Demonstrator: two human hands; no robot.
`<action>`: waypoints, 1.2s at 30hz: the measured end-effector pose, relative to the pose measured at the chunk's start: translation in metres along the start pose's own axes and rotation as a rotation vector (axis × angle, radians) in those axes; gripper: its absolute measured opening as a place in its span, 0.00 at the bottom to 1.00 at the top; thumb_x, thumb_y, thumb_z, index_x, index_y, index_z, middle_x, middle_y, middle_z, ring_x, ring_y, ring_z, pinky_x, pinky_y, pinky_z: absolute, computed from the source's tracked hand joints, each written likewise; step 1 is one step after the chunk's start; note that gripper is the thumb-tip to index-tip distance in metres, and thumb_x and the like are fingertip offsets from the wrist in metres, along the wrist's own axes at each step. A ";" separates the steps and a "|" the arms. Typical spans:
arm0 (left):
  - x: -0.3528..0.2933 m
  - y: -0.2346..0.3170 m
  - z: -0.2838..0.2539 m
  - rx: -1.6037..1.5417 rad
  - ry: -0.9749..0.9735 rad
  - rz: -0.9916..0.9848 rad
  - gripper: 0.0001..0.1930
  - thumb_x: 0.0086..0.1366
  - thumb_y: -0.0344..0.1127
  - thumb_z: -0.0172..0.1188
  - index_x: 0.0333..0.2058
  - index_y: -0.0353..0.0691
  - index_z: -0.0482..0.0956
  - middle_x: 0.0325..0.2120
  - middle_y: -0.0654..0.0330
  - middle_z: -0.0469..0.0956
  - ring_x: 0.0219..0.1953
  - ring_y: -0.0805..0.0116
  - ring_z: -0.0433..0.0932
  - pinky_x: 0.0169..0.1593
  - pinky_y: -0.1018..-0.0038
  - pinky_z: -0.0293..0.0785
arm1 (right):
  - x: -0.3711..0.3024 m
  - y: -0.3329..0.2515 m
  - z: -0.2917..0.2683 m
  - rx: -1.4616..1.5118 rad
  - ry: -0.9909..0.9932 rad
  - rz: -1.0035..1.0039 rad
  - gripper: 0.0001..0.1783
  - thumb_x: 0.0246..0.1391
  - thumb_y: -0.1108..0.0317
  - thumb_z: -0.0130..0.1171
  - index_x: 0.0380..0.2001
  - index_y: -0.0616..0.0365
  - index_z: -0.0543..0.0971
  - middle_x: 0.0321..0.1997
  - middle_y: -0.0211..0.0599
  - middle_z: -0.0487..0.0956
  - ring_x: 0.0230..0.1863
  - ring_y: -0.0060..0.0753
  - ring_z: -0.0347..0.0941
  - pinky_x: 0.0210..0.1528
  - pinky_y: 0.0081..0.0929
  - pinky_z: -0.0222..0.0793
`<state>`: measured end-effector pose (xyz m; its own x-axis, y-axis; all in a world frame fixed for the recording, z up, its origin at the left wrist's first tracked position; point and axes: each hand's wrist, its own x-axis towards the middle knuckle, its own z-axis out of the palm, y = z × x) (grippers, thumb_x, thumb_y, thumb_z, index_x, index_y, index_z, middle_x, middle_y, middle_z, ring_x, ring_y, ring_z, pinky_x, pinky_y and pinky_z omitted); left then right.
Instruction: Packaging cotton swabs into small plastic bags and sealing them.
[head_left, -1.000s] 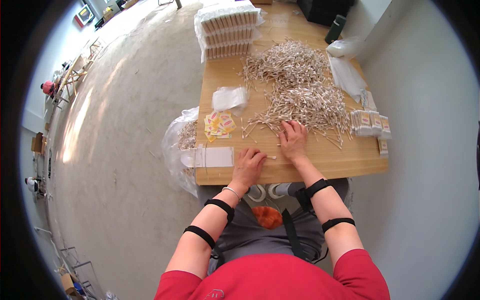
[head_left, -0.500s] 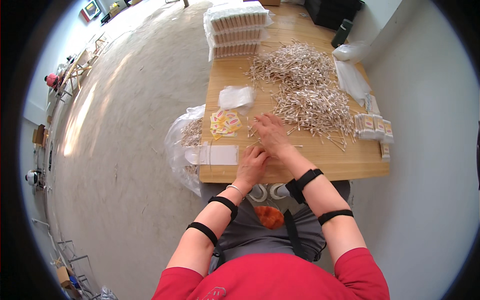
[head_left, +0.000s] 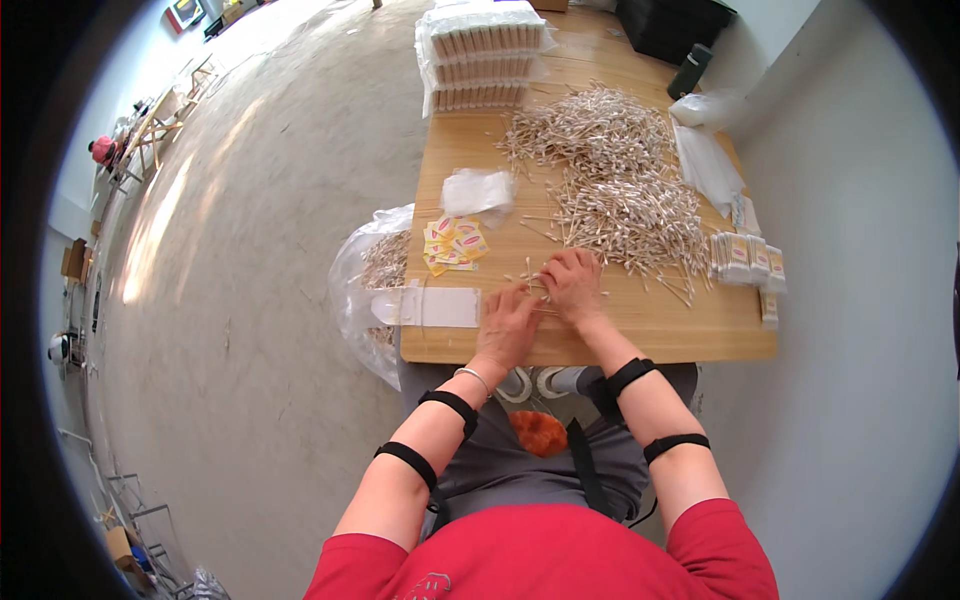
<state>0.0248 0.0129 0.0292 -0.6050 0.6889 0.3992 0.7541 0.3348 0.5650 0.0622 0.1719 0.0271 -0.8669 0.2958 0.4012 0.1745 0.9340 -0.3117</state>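
Observation:
Close together near the table's front edge, my two hands work at a few loose cotton swabs (head_left: 528,278). My left hand (head_left: 508,322) has its fingers curled round swabs whose tips stick out past the fingertips. Bent over the same swabs from the right is my right hand (head_left: 574,286), its fingers drawn together; the exact grip is hidden beneath it. Just beyond lies a big heap of cotton swabs (head_left: 625,215). Left of my left hand sits a white box-shaped holder (head_left: 448,307), with yellow and white printed cards (head_left: 453,244) scattered behind it.
Clear plastic bags (head_left: 477,192) lie behind the cards. Packs of swabs (head_left: 485,68) are stacked at the far left. Filled small packets (head_left: 748,260) stand at the right edge, near a dark bottle (head_left: 690,72). A plastic sack of swabs (head_left: 365,290) hangs beside the table.
My right hand has come back toward me and to the right, bringing several swabs close to my left hand. The left hand has shifted only slightly.

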 end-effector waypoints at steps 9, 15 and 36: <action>0.005 -0.005 0.006 0.037 0.006 0.008 0.20 0.57 0.31 0.58 0.50 0.41 0.72 0.52 0.53 0.69 0.58 0.51 0.63 0.64 0.56 0.54 | -0.042 -0.004 -0.026 0.115 0.094 -0.038 0.12 0.46 0.68 0.59 0.38 0.51 0.79 0.43 0.31 0.75 0.52 0.37 0.65 0.58 0.41 0.55; 0.003 -0.010 0.006 -0.050 -0.020 0.014 0.15 0.59 0.30 0.57 0.46 0.39 0.75 0.49 0.54 0.74 0.57 0.54 0.67 0.64 0.57 0.55 | -0.049 0.019 -0.034 0.151 0.133 0.054 0.09 0.46 0.69 0.61 0.34 0.50 0.81 0.40 0.27 0.75 0.50 0.37 0.66 0.56 0.38 0.57; 0.001 -0.012 0.004 -0.182 0.082 -0.005 0.05 0.57 0.27 0.58 0.33 0.39 0.80 0.34 0.55 0.79 0.42 0.53 0.75 0.54 0.61 0.69 | -0.053 0.055 -0.045 -0.022 0.190 0.135 0.03 0.44 0.64 0.64 0.26 0.46 0.82 0.33 0.23 0.76 0.46 0.33 0.67 0.59 0.41 0.54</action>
<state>0.0163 0.0124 0.0202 -0.6328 0.6302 0.4498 0.6972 0.2111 0.6851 0.1384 0.2169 0.0276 -0.7319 0.4485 0.5130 0.2943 0.8870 -0.3558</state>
